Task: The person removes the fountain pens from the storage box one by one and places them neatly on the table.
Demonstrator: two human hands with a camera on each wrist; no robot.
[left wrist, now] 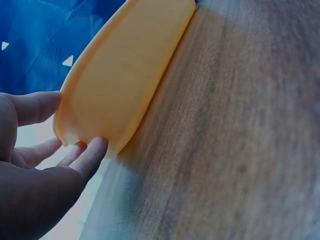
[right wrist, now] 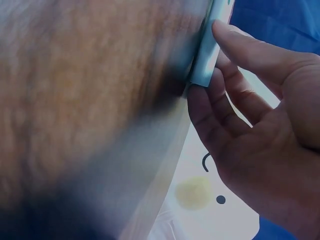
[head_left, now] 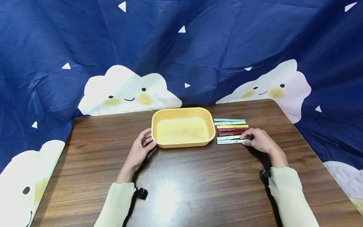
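A yellow plastic basin (head_left: 181,146) stands on the table, its inside bare. At its left end my left hand (head_left: 141,146) touches the outer wall, fingers spread around the corner; the left wrist view shows fingertips against the basin wall (left wrist: 115,75). Several pens lie side by side right of the basin: teal, mint, yellow pen (head_left: 232,126), dark red pens (head_left: 233,130), pale green pen (head_left: 228,137) and, nearest me, a pale blue pen (head_left: 229,142). My right hand (head_left: 261,141) pinches the right end of the pale blue pen (right wrist: 206,60) between thumb and fingers.
The dark wooden table (head_left: 193,176) has rounded far corners and carries a bright light reflection in front. A blue cloth (head_left: 198,56) with white clouds hangs behind and at the sides. Black straps (head_left: 141,193) sit on both wrists.
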